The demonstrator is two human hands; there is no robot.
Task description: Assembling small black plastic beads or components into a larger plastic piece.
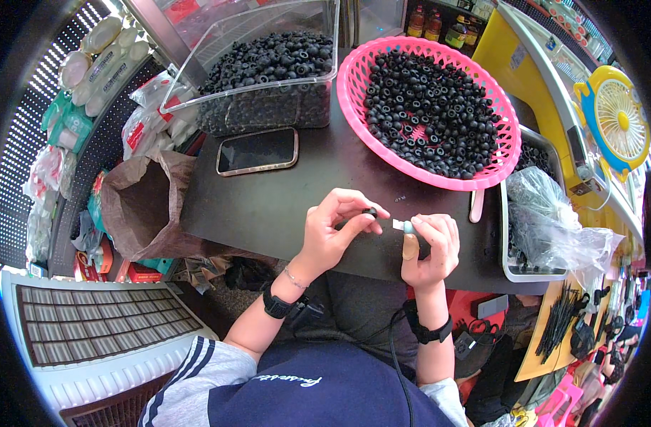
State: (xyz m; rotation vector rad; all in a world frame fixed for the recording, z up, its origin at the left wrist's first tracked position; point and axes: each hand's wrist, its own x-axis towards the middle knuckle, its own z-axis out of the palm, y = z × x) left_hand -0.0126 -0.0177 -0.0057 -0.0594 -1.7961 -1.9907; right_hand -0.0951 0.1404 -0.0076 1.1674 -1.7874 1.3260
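Over the table's front part, my left hand [331, 226] pinches a small round black piece [370, 212] between thumb and fingertips. My right hand [438, 249] is closed on a small tool with a pale blue-green handle [408, 227] and a short flat bright tip [397, 224]. That tip points toward the black piece, with a gap between them. Something tan covers the right thumb [410, 247]. Beyond the hands, a pink plastic basket [353, 107] holds many similar black pieces with hollow middles. A clear plastic bin [248, 98] to its left is heaped with more.
A phone [258, 151] lies on the dark table [318, 167]. Right of the basket are a pale-handled utensil [477, 205] and a metal tray [507, 245] with a plastic bag [542, 213]. A brown sack [144, 206] stands open at left; a yellow fan [619, 117] is far right.
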